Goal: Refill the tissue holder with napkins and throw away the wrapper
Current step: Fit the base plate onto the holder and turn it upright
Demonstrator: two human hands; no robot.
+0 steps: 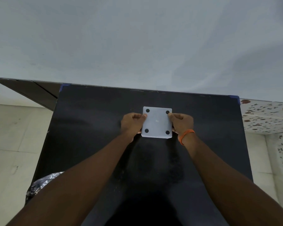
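- tissue holder (pixel 156 122): white square box, centre of frame, slightly above the middle, on the black table (pixel 91 128). Flat face up, with four black round pads, one near each corner.
- left hand (pixel 133 123): on the holder's left edge, thumb over the top face by the upper-left pad, fingers curled down the side. Gripping the box.
- right hand (pixel 182 123): mirrored on the right edge, thumb tip touching near the upper-right pad, fingers wrapped along the side. Also gripping the box.
- Can't tell if the holder sits on the table or is lifted just off it.
- orange band (pixel 186 136) on the right wrist.
- crinkled shiny plastic (pixel 42 181): lower left of frame, at the table's left edge, partly hidden by the left forearm. Can't tell what it is.
- Pale wall fills the upper half of the frame; tiled floor at left and right.
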